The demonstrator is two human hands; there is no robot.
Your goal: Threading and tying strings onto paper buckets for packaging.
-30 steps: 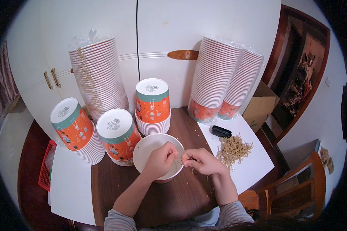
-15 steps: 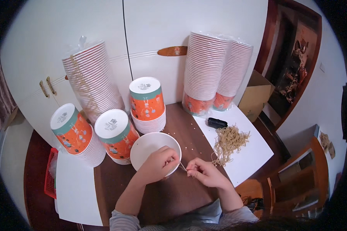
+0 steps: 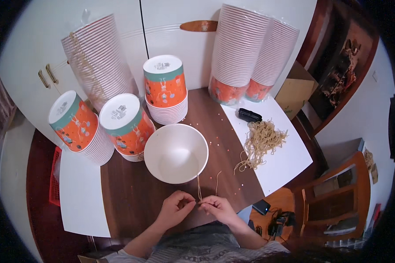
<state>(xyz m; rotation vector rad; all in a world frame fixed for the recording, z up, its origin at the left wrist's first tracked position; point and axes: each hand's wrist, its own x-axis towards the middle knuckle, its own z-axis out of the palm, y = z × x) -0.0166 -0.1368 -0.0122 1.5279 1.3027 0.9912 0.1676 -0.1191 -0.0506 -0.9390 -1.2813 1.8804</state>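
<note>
Two hands meet at the near edge of the dark wooden table (image 3: 131, 197): the left hand (image 3: 176, 207) and right hand (image 3: 218, 207) both pinch a thin tan string loop (image 3: 199, 186) between fingertips. It looks light, limp and easily snagged, best held near its ends. Beyond stands an open white paper bowl (image 3: 176, 153), then a loose pile of tan strings (image 3: 261, 140) on a white sheet (image 3: 285, 162).

The dark brown wooden surface (image 3: 131, 197) carries an open white paper bowl (image 3: 176, 153), stacks of orange-printed paper bowls (image 3: 164, 90), two white sheets (image 3: 81, 197), and on the right sheet a tan string heap (image 3: 261, 140) beside a small black object (image 3: 249, 115).
</note>
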